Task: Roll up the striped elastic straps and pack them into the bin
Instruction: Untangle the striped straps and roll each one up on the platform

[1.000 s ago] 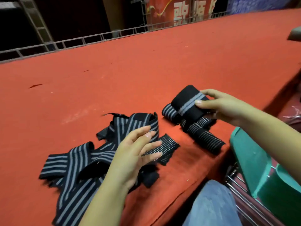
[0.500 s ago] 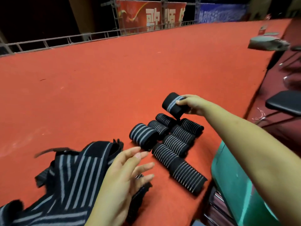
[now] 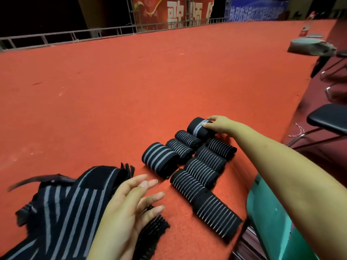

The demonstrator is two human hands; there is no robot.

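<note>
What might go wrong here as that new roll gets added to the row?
The right hand grips the new roll at the row's far end; once released, it could spring loose or roll off. The nearest roll lies close to the red surface's edge above the green bin, so a nudge might tip it off.

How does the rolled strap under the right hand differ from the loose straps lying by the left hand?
The black rolled elastic strap is wound into a tight cylinder; the loose pile of black grey-striped straps lies flat and tangled. The right hand grips the roll at the far end of the rows of rolls; the left hand hovers open over the pile. Both are dark striped elastic on the red carpet.
</note>
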